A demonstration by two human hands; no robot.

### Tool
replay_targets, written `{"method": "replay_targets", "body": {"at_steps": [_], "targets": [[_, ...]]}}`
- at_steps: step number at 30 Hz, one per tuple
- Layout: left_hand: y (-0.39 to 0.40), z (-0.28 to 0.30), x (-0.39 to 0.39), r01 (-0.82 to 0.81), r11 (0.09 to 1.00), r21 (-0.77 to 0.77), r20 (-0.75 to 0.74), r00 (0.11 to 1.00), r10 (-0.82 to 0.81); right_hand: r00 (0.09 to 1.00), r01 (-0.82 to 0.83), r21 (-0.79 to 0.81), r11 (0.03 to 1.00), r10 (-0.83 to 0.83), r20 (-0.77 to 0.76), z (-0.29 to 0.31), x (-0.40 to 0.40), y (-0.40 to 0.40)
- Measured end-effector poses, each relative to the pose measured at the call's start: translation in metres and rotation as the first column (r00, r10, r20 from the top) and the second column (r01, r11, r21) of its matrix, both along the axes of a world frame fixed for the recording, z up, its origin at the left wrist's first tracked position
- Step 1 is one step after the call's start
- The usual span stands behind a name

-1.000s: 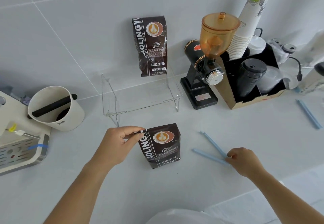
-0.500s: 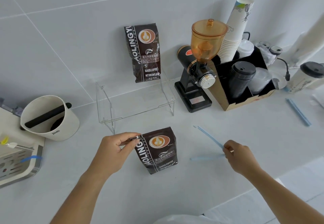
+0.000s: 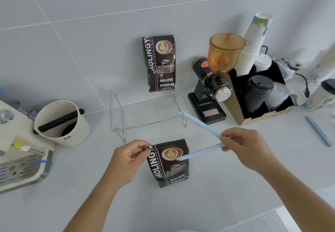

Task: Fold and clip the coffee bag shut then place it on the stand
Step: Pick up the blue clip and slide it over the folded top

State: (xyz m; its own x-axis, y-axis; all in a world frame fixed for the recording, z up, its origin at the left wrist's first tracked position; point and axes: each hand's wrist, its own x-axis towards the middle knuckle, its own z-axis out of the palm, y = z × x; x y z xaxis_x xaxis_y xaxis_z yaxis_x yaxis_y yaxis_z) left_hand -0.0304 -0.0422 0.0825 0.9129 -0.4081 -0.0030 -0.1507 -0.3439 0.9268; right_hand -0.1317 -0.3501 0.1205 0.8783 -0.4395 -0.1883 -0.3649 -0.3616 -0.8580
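My left hand [image 3: 129,161] pinched the folded top corner of the dark brown foil coffee bag [image 3: 169,162] standing on the white surface [image 3: 226,191], my right hand [image 3: 243,148] gripped the spread pale blue plastic clip [image 3: 201,142], and I judged the bag crinkly and slippery, best held along its stiff fold.

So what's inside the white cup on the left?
A black bar spans the white cup just under the rim, one end poking through the wall. Below it lies something dark, probably coffee grounds; the bar and near wall hide the rest.
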Motion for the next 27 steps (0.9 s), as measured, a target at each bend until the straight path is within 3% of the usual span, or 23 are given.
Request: {"method": "replay_targets", "body": {"at_steps": [4, 17, 24, 27], "targets": [[0.0, -0.001, -0.001, 0.01, 0.999, -0.047, -0.054, 0.998, -0.012, 0.995, -0.095, 0.055, 0.994, 0.093, 0.028, 0.017, 0.017, 0.026], [-0.004, -0.01, -0.008, -0.147, 0.976, -0.161, -0.104, 0.986, 0.131, 0.957, -0.28, -0.01, 0.96, 0.278, -0.078, 0.013, 0.046, 0.06], [-0.009, -0.009, -0.012, -0.217, 0.962, -0.164, -0.053, 0.976, 0.211, 0.935, -0.333, 0.089, 0.939, 0.341, -0.102, 0.009, 0.048, 0.057], [-0.01, -0.008, -0.014, -0.233, 0.961, -0.148, -0.026, 0.972, 0.232, 0.935, -0.319, 0.219, 0.922, 0.344, -0.084, 0.007, 0.047, 0.053]]}}
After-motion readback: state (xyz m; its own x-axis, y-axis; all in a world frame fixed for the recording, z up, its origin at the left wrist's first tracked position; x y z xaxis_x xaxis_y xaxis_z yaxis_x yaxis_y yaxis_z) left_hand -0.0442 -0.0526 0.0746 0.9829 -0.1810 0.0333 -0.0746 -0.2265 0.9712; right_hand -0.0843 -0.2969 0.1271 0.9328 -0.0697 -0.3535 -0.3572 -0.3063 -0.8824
